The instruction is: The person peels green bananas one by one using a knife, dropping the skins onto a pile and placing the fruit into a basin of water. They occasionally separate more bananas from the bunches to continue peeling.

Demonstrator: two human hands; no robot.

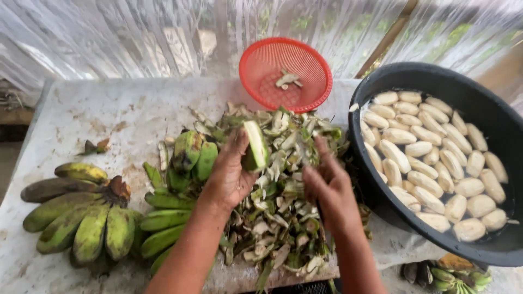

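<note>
My left hand (229, 177) grips a green banana (255, 146), held upright with its top end cut flat and pale. My right hand (328, 188) is beside it, fingers curled around a dark knife handle, the blade hard to make out against the peels. Both hands hover over a heap of green banana peels (278, 218) on the worn white table (81, 117). Loose green bananas (193, 155) lie just left of my left hand.
A bunch of green-yellow bananas (81, 215) lies at the left front. A red mesh basket (286, 73) with a few scraps leans at the back. A black tub (490, 109) at the right holds several peeled bananas in water. More bananas (455, 277) lie below the tub.
</note>
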